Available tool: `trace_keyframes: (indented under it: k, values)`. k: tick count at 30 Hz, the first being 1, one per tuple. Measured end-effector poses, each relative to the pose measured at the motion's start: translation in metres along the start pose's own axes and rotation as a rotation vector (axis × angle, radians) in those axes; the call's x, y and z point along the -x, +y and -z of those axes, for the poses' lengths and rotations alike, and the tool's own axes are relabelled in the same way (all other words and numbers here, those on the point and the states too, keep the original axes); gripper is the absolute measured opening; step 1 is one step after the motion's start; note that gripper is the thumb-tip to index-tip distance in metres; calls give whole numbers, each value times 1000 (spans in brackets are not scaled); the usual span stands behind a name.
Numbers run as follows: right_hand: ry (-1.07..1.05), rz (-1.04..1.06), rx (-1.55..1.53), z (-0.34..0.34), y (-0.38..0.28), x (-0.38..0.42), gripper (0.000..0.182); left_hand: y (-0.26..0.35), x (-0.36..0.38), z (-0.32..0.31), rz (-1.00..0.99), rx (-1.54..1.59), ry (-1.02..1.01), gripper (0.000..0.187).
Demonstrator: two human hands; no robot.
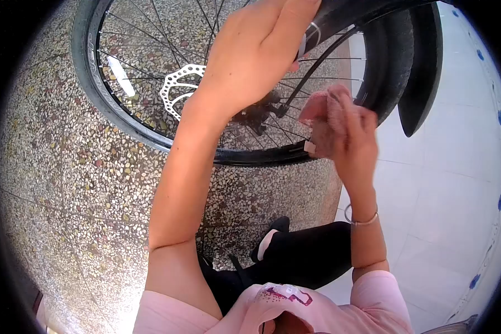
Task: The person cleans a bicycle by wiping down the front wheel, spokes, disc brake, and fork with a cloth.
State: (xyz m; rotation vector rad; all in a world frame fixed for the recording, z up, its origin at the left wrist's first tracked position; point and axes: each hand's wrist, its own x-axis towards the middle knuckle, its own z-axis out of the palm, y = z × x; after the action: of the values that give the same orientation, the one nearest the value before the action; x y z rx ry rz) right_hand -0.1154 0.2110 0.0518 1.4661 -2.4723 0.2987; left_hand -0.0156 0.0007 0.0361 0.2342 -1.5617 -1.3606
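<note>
My left hand reaches to the top of the view and grips a black tube of the bicycle frame; a fingertip shows below the tube. In my right hand is a crumpled pink cloth, near the lower right part of the wheel. The wheel's black tyre curves under both hands. Its silver brake disc shows left of my left wrist. Behind that wrist, the dark hub and brake parts are partly hidden.
A black mudguard stands out at the upper right. Through the spokes, a white object shows on the speckled floor. White tiles lie to the right. My bent leg in black and a dark shoe are below the wheel.
</note>
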Motion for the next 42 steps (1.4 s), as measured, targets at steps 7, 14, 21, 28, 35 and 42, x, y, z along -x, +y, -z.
trace_keyframes:
  k: [7,14,21,28,35,42]
  values:
    - [-136,236,-243,-32,-19,11,55,10,0,-4,132,-27,-58,43]
    - [-810,281,-196,-29,-14,25,35,5,0,-1,79,18,-77,43]
    - [-514,261,-373,-10,-25,17,41,8,3,3,93,53,-27,45]
    - [-386,237,-454,-3,-29,19,41,25,5,15,91,73,-93,51]
    - [-1244,348,-91,-16,-9,48,31,31,8,19,93,109,-143,53]
    - [-943,167,-366,-13,-36,34,38,9,4,21,75,-47,-122,56]
